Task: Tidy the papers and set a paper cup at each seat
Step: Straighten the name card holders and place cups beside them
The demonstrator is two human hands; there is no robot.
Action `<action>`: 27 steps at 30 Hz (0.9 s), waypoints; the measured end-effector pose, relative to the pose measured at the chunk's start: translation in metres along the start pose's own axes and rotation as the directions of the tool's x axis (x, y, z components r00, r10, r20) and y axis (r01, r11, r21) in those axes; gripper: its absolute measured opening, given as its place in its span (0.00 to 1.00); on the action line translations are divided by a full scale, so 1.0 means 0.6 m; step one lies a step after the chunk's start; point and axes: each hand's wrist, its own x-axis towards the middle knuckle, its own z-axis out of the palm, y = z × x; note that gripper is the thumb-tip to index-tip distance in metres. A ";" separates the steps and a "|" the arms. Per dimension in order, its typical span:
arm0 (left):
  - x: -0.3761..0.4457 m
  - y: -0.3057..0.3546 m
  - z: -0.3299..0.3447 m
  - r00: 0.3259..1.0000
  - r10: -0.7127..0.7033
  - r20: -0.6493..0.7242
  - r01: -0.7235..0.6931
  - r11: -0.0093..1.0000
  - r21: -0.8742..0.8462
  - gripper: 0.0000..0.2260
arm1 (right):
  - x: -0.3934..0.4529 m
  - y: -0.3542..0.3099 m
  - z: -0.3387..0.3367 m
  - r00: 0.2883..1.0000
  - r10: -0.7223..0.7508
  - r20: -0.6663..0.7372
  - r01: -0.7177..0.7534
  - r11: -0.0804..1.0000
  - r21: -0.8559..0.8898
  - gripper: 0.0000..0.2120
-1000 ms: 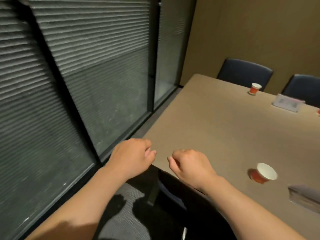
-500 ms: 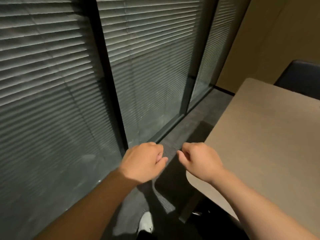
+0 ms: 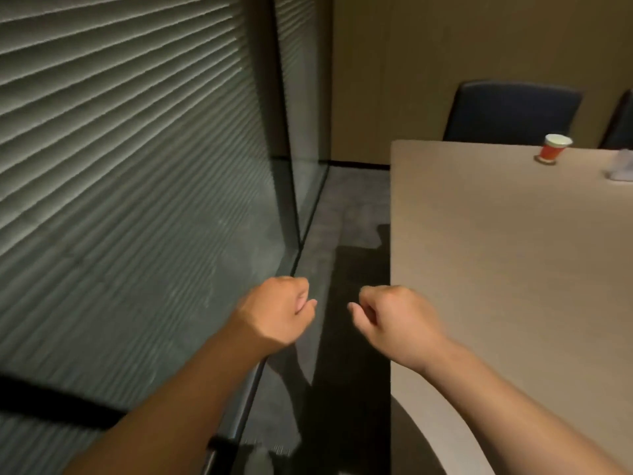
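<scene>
A red paper cup (image 3: 554, 149) with a white rim stands upright at the far edge of the tan table (image 3: 496, 252), in front of a dark chair (image 3: 510, 113). A white stack of papers (image 3: 621, 168) lies cut off at the right edge, just right of the cup. My left hand (image 3: 277, 311) is curled shut with nothing in it, held over the floor beside the glass wall. My right hand (image 3: 394, 318) is also curled shut and empty, hovering at the table's left edge.
A glass wall with closed blinds (image 3: 137, 166) fills the left side. A narrow strip of grey carpet (image 3: 342, 234) runs between the glass and the table. A second dark chair (image 3: 621, 125) shows at the far right. A dark chair back (image 3: 414, 440) sits below my right arm.
The view has swung back right and along the table's left edge, so the far cup, papers and chairs show again. Both hands stay curled and empty in front of me.
</scene>
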 end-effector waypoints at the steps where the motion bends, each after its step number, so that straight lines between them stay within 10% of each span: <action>1: 0.036 -0.005 0.001 0.999 0.038 -0.011 -0.038 0.999 0.009 0.20 | 0.022 0.010 0.000 1.000 0.026 -0.008 -0.026 1.000 -0.007 0.18; 15: 0.630 -0.073 -0.014 0.892 0.430 0.137 -0.412 0.900 -0.140 0.15 | 0.423 0.187 -0.035 0.866 0.477 -0.151 -0.478 0.878 0.037 0.15; 27: 1.165 -0.047 0.059 0.849 0.452 0.273 -0.430 0.892 -0.140 0.14 | 0.827 0.524 -0.102 0.837 0.510 -0.196 -0.509 0.859 0.060 0.16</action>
